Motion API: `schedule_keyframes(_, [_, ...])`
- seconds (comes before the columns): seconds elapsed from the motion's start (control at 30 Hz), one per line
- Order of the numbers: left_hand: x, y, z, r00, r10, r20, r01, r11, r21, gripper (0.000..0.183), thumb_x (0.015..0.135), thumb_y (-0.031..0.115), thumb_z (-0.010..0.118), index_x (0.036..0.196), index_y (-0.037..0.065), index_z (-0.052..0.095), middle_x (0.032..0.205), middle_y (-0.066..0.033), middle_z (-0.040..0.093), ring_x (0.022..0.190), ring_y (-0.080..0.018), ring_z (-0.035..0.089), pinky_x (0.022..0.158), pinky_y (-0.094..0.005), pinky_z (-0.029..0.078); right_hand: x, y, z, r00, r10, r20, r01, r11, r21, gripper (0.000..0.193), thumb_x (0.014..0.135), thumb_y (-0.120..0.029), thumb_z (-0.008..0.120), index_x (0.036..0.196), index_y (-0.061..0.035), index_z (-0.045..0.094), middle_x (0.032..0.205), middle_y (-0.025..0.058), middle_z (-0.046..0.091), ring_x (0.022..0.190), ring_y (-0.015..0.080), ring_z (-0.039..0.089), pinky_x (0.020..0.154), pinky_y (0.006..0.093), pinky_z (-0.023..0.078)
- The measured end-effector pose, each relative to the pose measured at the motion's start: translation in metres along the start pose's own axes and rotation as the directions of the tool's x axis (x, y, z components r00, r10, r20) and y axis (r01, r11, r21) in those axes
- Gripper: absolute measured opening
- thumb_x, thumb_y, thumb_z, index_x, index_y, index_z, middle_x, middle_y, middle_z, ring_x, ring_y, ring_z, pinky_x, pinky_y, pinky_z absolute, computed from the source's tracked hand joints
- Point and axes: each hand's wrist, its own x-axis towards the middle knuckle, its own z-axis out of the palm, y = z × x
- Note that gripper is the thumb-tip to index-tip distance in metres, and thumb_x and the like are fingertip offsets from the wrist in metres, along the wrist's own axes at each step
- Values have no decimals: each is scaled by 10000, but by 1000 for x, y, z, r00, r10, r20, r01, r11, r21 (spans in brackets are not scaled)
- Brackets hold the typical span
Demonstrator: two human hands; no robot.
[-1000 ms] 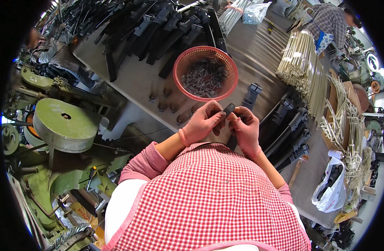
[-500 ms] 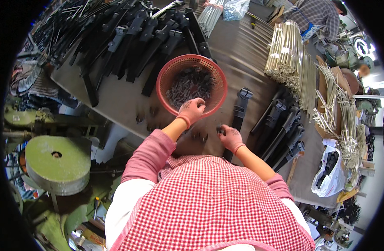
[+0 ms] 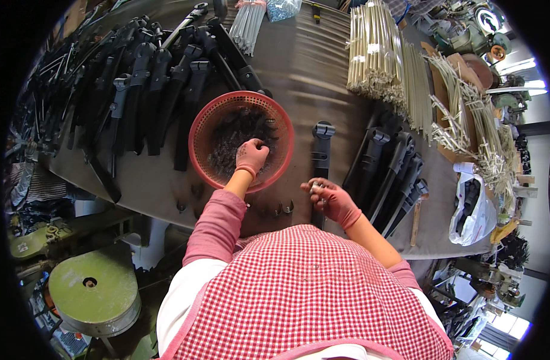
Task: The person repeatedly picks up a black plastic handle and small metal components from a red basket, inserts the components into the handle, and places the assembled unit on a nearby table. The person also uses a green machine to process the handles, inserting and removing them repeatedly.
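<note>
My left hand [image 3: 252, 157], in a pink work glove with bare fingertips, reaches over the near right side of a red perforated plastic basket [image 3: 198, 123]. Its fingers curl together above a heap of small dark parts [image 3: 230, 141]; whether anything sits in them is hidden. Right of the basket, my right hand [image 3: 338, 204], gloved alike, closes its thumb and fingers on a small shiny metal piece [image 3: 315, 188]. Just beyond that hand lies a black tubular part with a clamp-like head [image 3: 323, 141]. Small curved metal pieces [image 3: 285, 209] rest on the table between my forearms.
Many long black tubular parts [image 3: 149, 90] fan out at the left. More black tubes [image 3: 395, 162] lie to the right. Behind them stand bundled pale rods [image 3: 377, 54]. A white plastic bag [image 3: 470, 210] sits at the right edge, a green machine [image 3: 92, 288] at the lower left.
My left hand has moved farther in over the basket's heap. My right hand has turned, so a shiny piece shows at its fingertips. The whole view has shifted, carrying the table leftward.
</note>
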Motion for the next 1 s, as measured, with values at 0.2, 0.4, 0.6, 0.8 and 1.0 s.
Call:
schedule_keyframes(0.2, [-99, 50, -44, 977, 99, 190, 120, 487, -865, 168, 945, 143, 657, 1046, 9, 656, 909, -47, 684, 775, -120, 657, 687, -281, 559, -11, -13, 55, 987, -146, 73, 142, 988, 57, 222, 933, -120, 681, 1150, -73, 667, 829, -46, 585, 680, 55, 503, 568, 213, 374])
schedule_keyframes(0.4, [-184, 107, -55, 963, 266, 48, -88, 475, -875, 267, 943, 65, 646, 1200, -7, 625, 1005, -40, 678, 834, -100, 636, 735, -281, 563, -45, -19, 100, 927, -344, 151, 368, 913, -178, 231, 900, -127, 719, 1099, -13, 689, 817, -39, 617, 682, 44, 503, 592, 212, 385])
schedule_keyframes(0.6, [-210, 118, -49, 939, 339, -58, -269, 619, -738, 257, 912, 22, 661, 1165, -20, 642, 934, -33, 679, 794, -73, 633, 710, -251, 570, -80, -15, 102, 894, -411, 177, 446, 851, -278, 224, 890, -117, 726, 1082, -2, 713, 847, -21, 662, 672, 31, 498, 606, 192, 393])
schedule_keyframes(0.8, [-231, 134, -44, 918, 362, -164, -378, 669, -639, 210, 894, 59, 681, 1088, -17, 652, 839, -18, 666, 693, -81, 631, 610, -226, 523, -102, -16, 96, 873, -412, 260, 476, 837, -270, 207, 900, -107, 713, 1071, 9, 711, 847, -38, 656, 672, 12, 491, 584, 185, 379])
schedule_keyframes(1.0, [-243, 151, -63, 936, 347, 64, -191, 651, -735, 155, 922, 35, 619, 1070, -12, 630, 841, -18, 655, 679, -76, 629, 591, -226, 544, -124, -38, 92, 925, -238, 295, 348, 842, -412, 261, 890, -206, 738, 1044, 1, 698, 793, -49, 613, 642, 11, 481, 557, 184, 358])
